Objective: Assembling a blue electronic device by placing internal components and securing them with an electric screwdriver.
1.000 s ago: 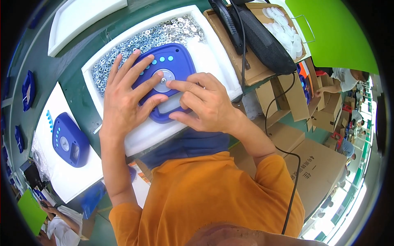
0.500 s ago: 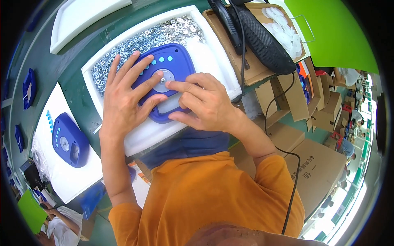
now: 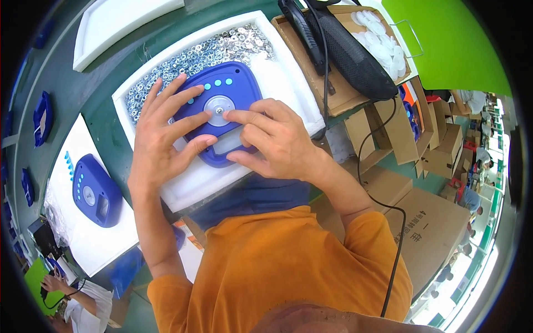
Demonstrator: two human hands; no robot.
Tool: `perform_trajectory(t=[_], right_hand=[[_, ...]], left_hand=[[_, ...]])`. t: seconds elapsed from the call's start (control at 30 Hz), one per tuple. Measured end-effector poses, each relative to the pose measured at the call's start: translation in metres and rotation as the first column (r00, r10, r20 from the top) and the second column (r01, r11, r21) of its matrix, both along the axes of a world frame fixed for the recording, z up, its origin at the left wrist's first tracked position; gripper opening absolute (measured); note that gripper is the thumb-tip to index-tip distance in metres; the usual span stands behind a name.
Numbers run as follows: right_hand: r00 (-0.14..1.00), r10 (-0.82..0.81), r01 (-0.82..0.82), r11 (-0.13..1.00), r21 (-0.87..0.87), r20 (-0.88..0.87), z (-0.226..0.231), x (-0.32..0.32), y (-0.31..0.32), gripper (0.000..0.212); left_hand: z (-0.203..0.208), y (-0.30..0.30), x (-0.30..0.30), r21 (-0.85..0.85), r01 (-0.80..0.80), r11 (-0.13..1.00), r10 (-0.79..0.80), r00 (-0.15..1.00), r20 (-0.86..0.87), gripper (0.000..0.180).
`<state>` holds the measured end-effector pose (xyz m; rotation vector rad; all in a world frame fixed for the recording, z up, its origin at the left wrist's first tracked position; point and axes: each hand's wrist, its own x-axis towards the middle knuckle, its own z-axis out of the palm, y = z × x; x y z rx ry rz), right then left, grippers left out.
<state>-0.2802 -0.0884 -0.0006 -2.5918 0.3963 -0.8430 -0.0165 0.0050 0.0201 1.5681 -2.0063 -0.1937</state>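
A blue plastic casing [image 3: 236,83] with small light-blue round buttons lies on the white foam tray. A clear round disc [image 3: 210,104] sits at its middle, with a small metal post and what looks like a nut [image 3: 219,110] at the centre. My left hand [image 3: 162,130] is spread over the casing's left side, its index fingertip at the disc. My right hand [image 3: 272,133] reaches in from the right; its index fingertip touches beside the post, the thumb is near the lower edge, and the other fingers are curled, hiding the palm.
The foam tray [image 3: 125,102] holds many loose metal nuts and washers [image 3: 191,58]. A second blue casing [image 3: 111,191] lies on a white sheet at left. A cardboard tray [image 3: 347,100] at right carries a black mesh-covered object [image 3: 355,61] and white plastic pieces [image 3: 377,44]. A black cable [image 3: 383,204] hangs at right.
My left hand has slid slightly left and down, its index fingertip drawing back from the post. My right index fingertip stays beside the post.
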Motion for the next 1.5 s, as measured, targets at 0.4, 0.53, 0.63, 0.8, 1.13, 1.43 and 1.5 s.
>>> perform_trajectory(t=[0.4, 0.53, 0.63, 0.8, 1.13, 1.43, 1.5], right_hand=[[0.984, -0.080, 0.011, 0.917, 0.399, 0.157, 0.018, -0.005, -0.051, 0.026], [0.794, -0.607, 0.571, 0.768, -0.288, -0.045, 0.014, -0.009, -0.136, 0.037], [0.640, -0.721, 0.601, 0.685, -0.412, -0.265, 0.007, -0.003, -0.173, 0.048], [0.527, -0.750, 0.606, 0.662, -0.441, -0.400, 0.005, 0.001, -0.191, 0.051], [0.573, -0.628, 0.345, 0.768, 0.540, 0.526, 0.098, -0.041, -0.137, 0.028], [0.570, -0.441, -0.422, 0.567, 0.707, 0.694, 0.090, 0.010, -0.044, 0.018], [0.614, -0.369, -0.366, 0.650, 0.666, 0.698, 0.090, 0.035, -0.029, 0.017]], left_hand=[[0.004, 0.006, -0.006, -0.009, -0.012, 1.000, 0.013, 0.998, 0.069, 0.029], [0.001, 0.004, -0.007, -0.029, -0.006, 1.000, 0.008, 0.998, 0.067, 0.024], [0.001, 0.005, -0.006, -0.058, -0.005, 0.998, 0.009, 0.998, 0.069, 0.020], [-0.005, 0.005, -0.004, -0.032, -0.007, 0.999, 0.009, 0.998, 0.055, 0.020], [-0.010, 0.007, 0.000, -0.071, 0.002, 0.998, -0.001, 1.000, 0.022, 0.020], [-0.013, 0.003, 0.000, -0.080, 0.001, 0.997, 0.000, 1.000, 0.013, 0.018], [-0.014, 0.005, -0.001, -0.079, -0.002, 0.997, 0.003, 1.000, 0.015, 0.018]])
